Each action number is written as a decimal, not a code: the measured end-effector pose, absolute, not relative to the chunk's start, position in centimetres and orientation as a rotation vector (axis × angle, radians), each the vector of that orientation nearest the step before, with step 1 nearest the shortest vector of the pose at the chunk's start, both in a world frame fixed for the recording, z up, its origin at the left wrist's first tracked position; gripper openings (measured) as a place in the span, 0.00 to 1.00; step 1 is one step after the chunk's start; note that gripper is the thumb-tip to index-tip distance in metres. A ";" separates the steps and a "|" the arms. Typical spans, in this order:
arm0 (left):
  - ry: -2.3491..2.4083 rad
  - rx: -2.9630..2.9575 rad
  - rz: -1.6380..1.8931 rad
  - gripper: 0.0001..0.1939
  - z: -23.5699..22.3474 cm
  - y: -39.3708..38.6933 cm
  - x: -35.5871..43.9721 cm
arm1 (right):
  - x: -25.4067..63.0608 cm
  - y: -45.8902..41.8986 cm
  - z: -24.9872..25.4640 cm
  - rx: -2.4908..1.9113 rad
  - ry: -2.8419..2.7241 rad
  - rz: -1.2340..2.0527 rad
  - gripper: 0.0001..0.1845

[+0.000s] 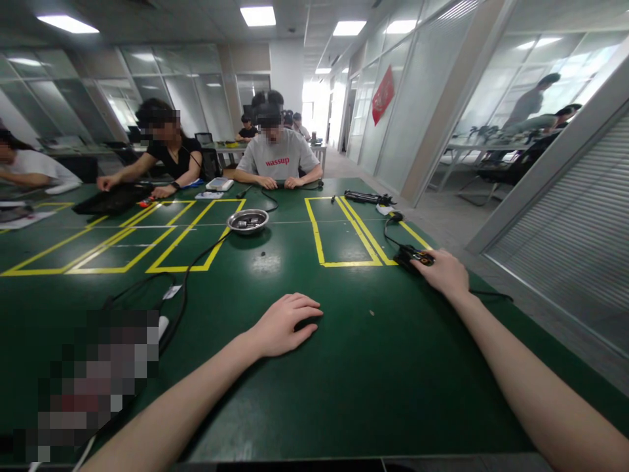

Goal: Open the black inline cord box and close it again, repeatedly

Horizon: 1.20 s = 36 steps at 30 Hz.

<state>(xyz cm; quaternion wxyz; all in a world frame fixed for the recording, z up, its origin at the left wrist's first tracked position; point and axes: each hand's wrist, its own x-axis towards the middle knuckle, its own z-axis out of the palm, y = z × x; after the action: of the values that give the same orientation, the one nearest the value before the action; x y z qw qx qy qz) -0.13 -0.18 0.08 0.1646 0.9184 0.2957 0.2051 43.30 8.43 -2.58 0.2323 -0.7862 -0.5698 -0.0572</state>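
Note:
My left hand (287,326) lies on the green tabletop (344,367), its thumb apart from its lightly curved fingers and nothing in its grasp. Farther out at the right edge, my right hand (446,272) has its fingers closed on a black corded object (407,255) with orange and yellow details. The exact kind of that object I cannot make out, since the hand covers part of it. A black cable runs from it to a dark plug-like piece (396,216) beyond, and another cable (491,294) shows behind my wrist.
A metal bowl (248,221) holding small metal parts stands mid-table. Yellow tape (351,263) marks rectangles on the surface. Black folded gear (368,197) lies at the far right. A black cable (184,288) runs along the left past a blurred-out item (98,380). Several people sit around.

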 end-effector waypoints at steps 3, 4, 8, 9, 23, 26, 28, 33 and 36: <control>0.841 2.617 0.582 0.13 0.2 -0.2 -0.2 | 42.1 8.3 -2.2 -2.252 -1.545 -0.198 0.25; 0.842 2.616 0.582 0.13 0.2 -0.2 -0.2 | 41.9 8.3 -2.0 -2.259 -1.557 -0.191 0.24; 0.835 2.616 0.601 0.13 0.0 -0.3 -0.3 | 41.2 8.1 -1.5 -2.231 -1.671 -0.100 0.23; 0.832 2.617 0.613 0.13 -0.1 -0.3 -0.3 | 40.9 8.0 -1.3 -2.214 -1.704 -0.081 0.23; 0.856 2.577 0.758 0.23 0.3 -0.7 -0.4 | 26.6 0.0 0.3 -1.191 -2.477 0.435 0.25; 0.756 2.580 0.771 0.18 0.5 -1.0 -0.5 | 24.5 -2.2 0.7 -0.932 -2.660 0.570 0.30; 0.688 2.595 0.717 0.17 0.7 -1.3 -0.5 | 23.8 -3.1 0.7 -0.817 -2.720 0.603 0.32; 0.738 2.666 0.554 0.26 1.0 -1.9 -0.3 | 24.3 -3.2 1.0 -0.758 -2.626 0.543 0.27; 0.840 2.685 0.533 0.27 1.2 -1.9 -0.4 | 25.2 -2.7 1.5 -0.770 -2.557 0.486 0.25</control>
<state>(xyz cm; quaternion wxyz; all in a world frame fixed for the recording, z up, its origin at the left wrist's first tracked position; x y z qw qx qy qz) -0.35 -1.86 1.24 0.1385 0.9287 0.2904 0.1844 25.16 -2.73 1.52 0.2120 -0.2773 -0.9206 0.1749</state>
